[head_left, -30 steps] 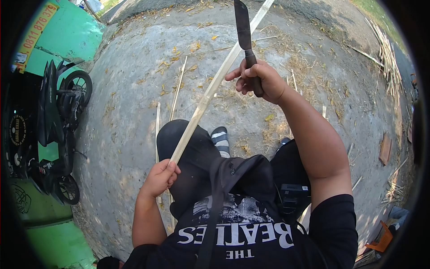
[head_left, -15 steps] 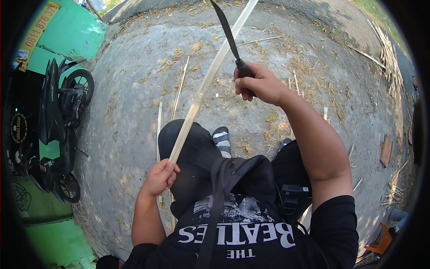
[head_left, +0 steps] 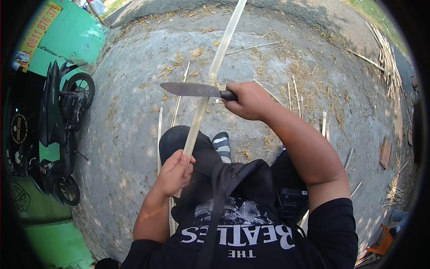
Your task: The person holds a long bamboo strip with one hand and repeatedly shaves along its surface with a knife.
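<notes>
My left hand (head_left: 175, 173) is closed around the lower end of a long, pale bamboo strip (head_left: 195, 127), which slants up and away past the top of the view. In my right hand (head_left: 251, 101) is the dark handle of a large knife (head_left: 190, 89). Its broad blade points left and lies across the strip, well above my left hand. The blade hides a short piece of the strip; whether its edge bites into the bamboo I cannot tell.
Thin strips (head_left: 180, 92) lie on the grey concrete ground (head_left: 130, 103) among dry leaves. A pile of bamboo strips (head_left: 389, 62) is at the far right, with a brown block (head_left: 385, 152) nearer. A motorcycle (head_left: 62, 130) stands at left. A sandalled foot (head_left: 221, 147) shows between my knees.
The knife has swung from pointing up and away to lying crosswise over the strip. My right hand came lower, and my left hand shifted slightly right with the strip, now held more steeply.
</notes>
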Available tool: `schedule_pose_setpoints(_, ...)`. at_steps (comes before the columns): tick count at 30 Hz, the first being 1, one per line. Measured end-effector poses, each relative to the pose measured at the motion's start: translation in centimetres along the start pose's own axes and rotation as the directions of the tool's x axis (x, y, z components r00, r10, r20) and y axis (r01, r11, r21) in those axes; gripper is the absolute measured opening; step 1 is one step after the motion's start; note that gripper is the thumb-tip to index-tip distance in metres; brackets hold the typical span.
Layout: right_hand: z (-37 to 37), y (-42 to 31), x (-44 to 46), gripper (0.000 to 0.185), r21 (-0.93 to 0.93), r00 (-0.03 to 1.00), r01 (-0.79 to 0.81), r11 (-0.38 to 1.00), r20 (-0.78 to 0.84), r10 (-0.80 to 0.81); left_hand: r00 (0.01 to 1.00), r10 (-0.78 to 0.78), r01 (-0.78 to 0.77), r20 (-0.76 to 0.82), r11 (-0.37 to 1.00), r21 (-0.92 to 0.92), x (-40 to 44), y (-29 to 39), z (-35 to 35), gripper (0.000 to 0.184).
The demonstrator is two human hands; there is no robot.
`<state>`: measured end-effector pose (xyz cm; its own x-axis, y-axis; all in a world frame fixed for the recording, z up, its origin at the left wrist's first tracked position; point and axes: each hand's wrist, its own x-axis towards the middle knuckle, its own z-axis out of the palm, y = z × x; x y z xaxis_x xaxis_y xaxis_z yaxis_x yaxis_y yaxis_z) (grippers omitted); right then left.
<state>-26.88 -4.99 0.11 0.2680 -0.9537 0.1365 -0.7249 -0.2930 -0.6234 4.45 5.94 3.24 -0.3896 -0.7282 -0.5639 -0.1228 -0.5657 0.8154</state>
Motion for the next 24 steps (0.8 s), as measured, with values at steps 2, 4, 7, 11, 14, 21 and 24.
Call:
schedule_pose_setpoints(2, -0.5, -0.2, 0.2, 0.026, 0.032, 0.998, -0.06, 0.998, 0.033, 0.059, 1.0, -0.009, 0.009, -0.016, 1.0, -0.015, 0.2, 0.1, 0.3, 0.031)
schedule_pose_setpoints(4, -0.1, -0.3, 0.1, 0.026, 0.017, 0.996, -0.018, 1.0, 0.091, 0.016, 0.999, -0.002, 0.002, -0.036, 1.0, 0.004, 0.4, 0.2, 0.7, 0.031)
schedule_pose_setpoints(7, 0.9, -1.7, -0.5, 0.022, -0.089, 0.959, 0.213, 0.973, 0.207, -0.191, 0.997, 0.056, -0.052, -0.05, 0.996, 0.072, 1.0, 0.3, 1.6, 0.031)
schedule_pose_setpoints(11, 0.8, -1.2, 0.2, 0.021, -0.144, 0.98, 0.157, 0.977, 0.147, -0.136, 0.993, 0.104, -0.097, -0.051, 0.988, 0.116, 1.2, 0.5, 2.2, 0.029)
schedule_pose_setpoints(14, 1.4, -1.2, 0.1, 0.021, -0.126, 0.989, 0.13, 0.983, 0.089, -0.119, 0.997, 0.069, -0.066, -0.047, 0.997, 0.046, 1.3, 1.0, 2.5, 0.028)
schedule_pose_setpoints(21, 1.8, -0.3, 0.3, 0.02, -0.103, 0.999, 0.038, 0.994, -0.019, -0.04, 0.991, 0.101, -0.107, -0.087, 0.992, -0.066, 1.4, 1.6, 3.4, 0.027)
schedule_pose_setpoints(24, 1.5, 1.1, 0.6, 0.019, -0.021, 1.0, -0.013, 1.0, -0.003, 0.013, 0.99, 0.109, -0.115, -0.086, 0.991, -0.07, 0.9, 1.4, 3.4, 0.027)
